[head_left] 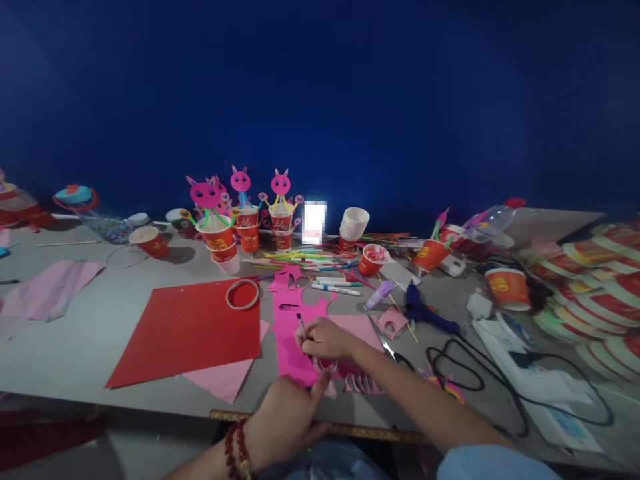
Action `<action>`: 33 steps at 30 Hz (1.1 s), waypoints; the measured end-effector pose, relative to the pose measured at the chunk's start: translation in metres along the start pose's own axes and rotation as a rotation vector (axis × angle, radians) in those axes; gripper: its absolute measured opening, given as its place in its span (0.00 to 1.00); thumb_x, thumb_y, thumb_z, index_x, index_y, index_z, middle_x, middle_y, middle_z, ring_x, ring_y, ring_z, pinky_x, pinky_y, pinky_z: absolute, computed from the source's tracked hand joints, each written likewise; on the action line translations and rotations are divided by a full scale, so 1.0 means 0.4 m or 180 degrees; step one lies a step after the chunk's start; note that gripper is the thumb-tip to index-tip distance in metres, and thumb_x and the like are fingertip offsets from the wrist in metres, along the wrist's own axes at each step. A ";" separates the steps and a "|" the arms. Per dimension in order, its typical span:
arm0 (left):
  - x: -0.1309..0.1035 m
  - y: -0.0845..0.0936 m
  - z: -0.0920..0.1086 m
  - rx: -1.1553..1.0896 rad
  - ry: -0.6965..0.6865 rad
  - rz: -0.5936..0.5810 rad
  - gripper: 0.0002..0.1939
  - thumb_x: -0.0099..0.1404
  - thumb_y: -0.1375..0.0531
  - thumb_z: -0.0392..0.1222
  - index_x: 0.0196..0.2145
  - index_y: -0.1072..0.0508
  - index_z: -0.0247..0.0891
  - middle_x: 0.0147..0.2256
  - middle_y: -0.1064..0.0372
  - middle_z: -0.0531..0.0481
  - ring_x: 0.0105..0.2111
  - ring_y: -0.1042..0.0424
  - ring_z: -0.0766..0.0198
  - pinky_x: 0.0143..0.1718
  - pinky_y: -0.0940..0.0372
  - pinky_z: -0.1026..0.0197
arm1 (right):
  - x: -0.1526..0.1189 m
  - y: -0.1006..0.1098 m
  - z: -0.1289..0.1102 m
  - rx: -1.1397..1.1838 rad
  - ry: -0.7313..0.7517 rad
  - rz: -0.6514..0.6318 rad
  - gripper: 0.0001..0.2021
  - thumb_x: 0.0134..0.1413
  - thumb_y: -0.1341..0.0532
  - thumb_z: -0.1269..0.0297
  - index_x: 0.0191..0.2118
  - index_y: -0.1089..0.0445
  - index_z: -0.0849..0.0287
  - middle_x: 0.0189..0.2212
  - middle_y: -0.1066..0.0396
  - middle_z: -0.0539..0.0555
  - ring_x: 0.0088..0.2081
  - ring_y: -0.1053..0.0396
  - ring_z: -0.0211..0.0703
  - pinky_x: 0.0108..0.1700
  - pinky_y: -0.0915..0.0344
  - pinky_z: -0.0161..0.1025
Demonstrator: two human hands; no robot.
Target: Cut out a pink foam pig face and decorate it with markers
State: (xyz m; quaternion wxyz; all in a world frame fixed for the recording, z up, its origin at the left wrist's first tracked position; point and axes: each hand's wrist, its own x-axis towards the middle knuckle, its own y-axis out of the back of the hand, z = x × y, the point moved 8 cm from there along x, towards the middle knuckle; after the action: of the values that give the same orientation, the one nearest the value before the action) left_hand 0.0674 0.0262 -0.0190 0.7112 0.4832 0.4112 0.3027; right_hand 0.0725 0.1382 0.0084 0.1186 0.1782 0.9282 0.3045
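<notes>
My right hand is closed around a pen, its tip down near the bright pink paper. Just below it, a small clear round ring lies on the paper. My left hand comes in from below, its index finger stretched out and its fingertips holding the ring against the sheet. Circles have been cut from the paper's upper edge, and a dark clip-like piece lies on it. Pale pink paper lies beside my right hand. Where the pen tip meets the paper is hidden by my fingers.
Red paper with a roll-like ring lies left. Cups with pink paper figures stand behind, near markers. On the right are scissors, a glue stick, a blue glue gun, looping black cable and a power strip.
</notes>
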 end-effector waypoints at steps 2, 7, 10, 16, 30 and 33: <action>0.000 0.002 0.000 0.0018 0.0009 -0.0024 0.39 0.66 0.42 0.54 0.66 0.50 0.34 0.33 0.25 0.40 0.31 0.24 0.52 0.32 0.33 0.57 | 0.002 0.006 0.008 0.0078 -0.0040 0.0032 0.08 0.45 0.45 0.73 0.19 0.37 0.59 0.17 0.41 0.44 0.24 0.40 0.36 0.31 0.43 0.32; -0.002 0.010 0.002 -0.0006 0.0019 0.0001 0.40 0.66 0.42 0.54 0.67 0.51 0.34 0.33 0.25 0.40 0.30 0.24 0.51 0.32 0.32 0.55 | 0.002 0.022 0.032 0.0220 -0.0166 0.0190 0.08 0.46 0.46 0.72 0.19 0.38 0.58 0.17 0.41 0.45 0.24 0.40 0.36 0.30 0.44 0.31; -0.003 0.012 0.002 0.0012 0.0025 0.0043 0.39 0.66 0.42 0.54 0.67 0.50 0.34 0.32 0.25 0.39 0.30 0.24 0.49 0.31 0.32 0.54 | -0.001 0.033 0.050 0.0274 -0.0217 0.0295 0.08 0.46 0.46 0.72 0.19 0.39 0.58 0.18 0.40 0.45 0.24 0.40 0.36 0.31 0.44 0.32; -0.001 0.006 0.001 0.0005 0.0067 0.0057 0.39 0.66 0.42 0.54 0.67 0.51 0.35 0.32 0.25 0.39 0.31 0.24 0.49 0.32 0.32 0.54 | -0.024 0.052 0.083 0.0366 -0.0318 0.0521 0.07 0.46 0.46 0.71 0.21 0.38 0.58 0.18 0.38 0.45 0.24 0.39 0.37 0.30 0.44 0.32; -0.003 -0.004 -0.001 -0.0053 0.0119 0.0047 0.42 0.66 0.42 0.55 0.69 0.56 0.38 0.33 0.26 0.40 0.33 0.25 0.47 0.33 0.32 0.52 | -0.103 0.070 0.127 0.0586 -0.0287 0.1024 0.08 0.48 0.47 0.71 0.24 0.32 0.59 0.23 0.32 0.49 0.26 0.36 0.39 0.31 0.40 0.32; -0.001 -0.008 -0.004 -0.0067 0.0143 0.0071 0.43 0.65 0.42 0.55 0.69 0.57 0.39 0.32 0.26 0.40 0.33 0.25 0.47 0.33 0.33 0.52 | -0.126 0.072 0.127 0.0611 -0.0283 0.1125 0.09 0.49 0.47 0.70 0.26 0.30 0.58 0.24 0.31 0.50 0.28 0.34 0.40 0.32 0.39 0.33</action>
State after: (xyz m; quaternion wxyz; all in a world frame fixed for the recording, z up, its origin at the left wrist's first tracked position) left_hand 0.0660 0.0252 -0.0219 0.7035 0.4733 0.4184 0.3257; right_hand 0.1422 0.1662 -0.0083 0.0867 0.3620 0.9011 0.2225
